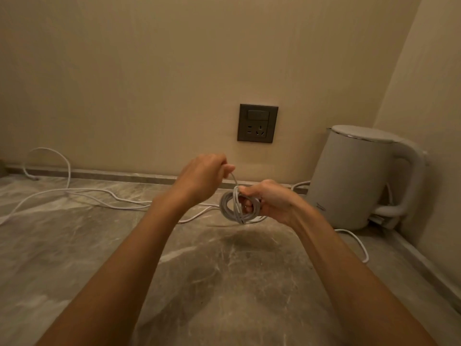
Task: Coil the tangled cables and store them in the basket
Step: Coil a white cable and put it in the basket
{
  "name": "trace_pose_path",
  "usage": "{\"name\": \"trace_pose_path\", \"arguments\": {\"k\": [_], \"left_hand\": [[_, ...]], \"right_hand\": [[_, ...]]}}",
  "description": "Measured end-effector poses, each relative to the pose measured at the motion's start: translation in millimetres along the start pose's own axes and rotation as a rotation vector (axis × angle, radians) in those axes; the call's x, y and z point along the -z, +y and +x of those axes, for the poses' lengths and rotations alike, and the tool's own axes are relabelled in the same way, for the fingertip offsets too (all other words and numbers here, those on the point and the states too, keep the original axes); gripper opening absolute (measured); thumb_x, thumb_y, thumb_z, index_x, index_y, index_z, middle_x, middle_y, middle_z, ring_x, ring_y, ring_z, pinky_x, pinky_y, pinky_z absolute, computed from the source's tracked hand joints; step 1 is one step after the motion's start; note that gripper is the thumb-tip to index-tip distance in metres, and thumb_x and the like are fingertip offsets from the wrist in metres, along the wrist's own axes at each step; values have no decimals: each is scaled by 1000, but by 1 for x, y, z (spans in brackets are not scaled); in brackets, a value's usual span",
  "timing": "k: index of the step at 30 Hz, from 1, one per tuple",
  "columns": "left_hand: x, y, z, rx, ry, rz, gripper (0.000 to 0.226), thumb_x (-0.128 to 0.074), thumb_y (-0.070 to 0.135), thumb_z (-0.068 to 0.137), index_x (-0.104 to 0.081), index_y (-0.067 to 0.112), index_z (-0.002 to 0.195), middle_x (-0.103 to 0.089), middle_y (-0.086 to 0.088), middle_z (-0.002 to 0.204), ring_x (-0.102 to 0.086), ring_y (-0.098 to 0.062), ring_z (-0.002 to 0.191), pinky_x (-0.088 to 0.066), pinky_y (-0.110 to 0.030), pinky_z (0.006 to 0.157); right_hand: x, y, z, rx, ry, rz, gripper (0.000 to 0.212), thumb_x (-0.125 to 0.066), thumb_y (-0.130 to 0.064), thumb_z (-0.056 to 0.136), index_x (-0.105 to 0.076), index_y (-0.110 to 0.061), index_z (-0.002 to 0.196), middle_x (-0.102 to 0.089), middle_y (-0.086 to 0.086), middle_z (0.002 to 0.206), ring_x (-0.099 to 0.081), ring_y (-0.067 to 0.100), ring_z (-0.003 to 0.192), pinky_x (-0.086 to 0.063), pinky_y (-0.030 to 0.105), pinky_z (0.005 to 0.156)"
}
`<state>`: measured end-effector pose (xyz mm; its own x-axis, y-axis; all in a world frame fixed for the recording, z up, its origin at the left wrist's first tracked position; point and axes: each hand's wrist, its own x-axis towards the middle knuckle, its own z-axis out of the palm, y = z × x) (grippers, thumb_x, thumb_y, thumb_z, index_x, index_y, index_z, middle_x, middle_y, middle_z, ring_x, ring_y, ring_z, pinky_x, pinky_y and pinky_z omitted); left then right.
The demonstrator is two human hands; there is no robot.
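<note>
A small coil of white cable (pixel 228 207) hangs above the marble counter, held by my right hand (pixel 270 202) with the fingers curled through its loops. My left hand (pixel 204 177) is just above and to the left, pinching the free end of that cable, which runs down to the coil and wraps across it. More loose white cable (pixel 82 193) trails over the counter to the left and loops up against the wall. No basket is in view.
A white electric kettle (pixel 361 178) stands in the right corner with its cord (pixel 359 245) curling on the counter. A dark wall socket (pixel 257 123) sits above the hands. The marble counter (pixel 224 283) meets the walls behind and at right.
</note>
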<state>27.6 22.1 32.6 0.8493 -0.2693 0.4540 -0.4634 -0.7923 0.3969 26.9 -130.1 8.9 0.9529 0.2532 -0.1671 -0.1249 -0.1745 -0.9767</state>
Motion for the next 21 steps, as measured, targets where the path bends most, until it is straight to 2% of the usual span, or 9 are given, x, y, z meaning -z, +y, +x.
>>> {"name": "trace_pose_path", "arguments": {"k": [3,5,7,10,13,15,18,21], "left_hand": [[-4,8,-2,-39,-4,-21,20,-42,23,98,-54,15,84,-54,0,74,-50,-18,67,-46,-36,68],[-6,12,-3,-59,-27,-58,18,-43,18,97,-55,12,85,-54,-1,73,-53,-21,67,-47,-36,68],[-7,14,-4,-64,-57,-85,18,-44,14,95,-60,6,90,-57,-4,77,-58,-28,78,-50,-40,74],[-8,15,-2,-53,-103,-122,18,-49,11,93,-66,6,94,-64,-9,82,-59,-22,77,-50,-37,75],[-12,13,-3,-42,-137,-189,17,-56,12,90,-70,8,98,-64,-1,77,-56,-8,67,-46,-26,65],[-14,12,-3,-28,-146,-209,14,-60,11,87,-71,10,95,-62,2,73,-54,-6,65,-43,-23,62],[-16,13,-3,-31,-197,-218,11,-65,9,83,-70,10,93,-67,-2,79,-62,-14,75,-52,-30,71],[-18,15,-4,-40,-250,-235,16,-67,4,80,-68,7,96,-69,-6,88,-65,-16,81,-55,-34,80]], "right_hand": [[1,4,4,67,142,70,12,-54,-7,92,-57,-2,103,-51,8,66,-49,14,54,-46,26,54],[1,8,8,122,194,128,25,-53,-4,93,-51,-13,116,-55,6,69,-51,12,55,-46,26,56],[-2,10,11,188,198,123,28,-47,-3,96,-57,-12,120,-54,2,66,-50,6,50,-44,22,55],[-3,13,15,242,305,132,23,-46,-3,96,-62,-4,113,-58,1,69,-52,4,52,-45,19,54],[-2,15,18,246,361,184,20,-47,-5,96,-61,-6,110,-61,2,77,-56,8,62,-47,23,56],[-3,15,19,252,374,242,18,-47,-6,97,-61,-6,107,-60,2,75,-57,7,58,-49,24,56],[-3,15,20,248,386,277,14,-50,-6,95,-62,-6,102,-61,3,74,-58,9,57,-50,26,55],[-5,18,21,212,388,271,10,-55,-7,93,-63,-9,88,-62,5,73,-58,12,56,-50,25,50]]}}
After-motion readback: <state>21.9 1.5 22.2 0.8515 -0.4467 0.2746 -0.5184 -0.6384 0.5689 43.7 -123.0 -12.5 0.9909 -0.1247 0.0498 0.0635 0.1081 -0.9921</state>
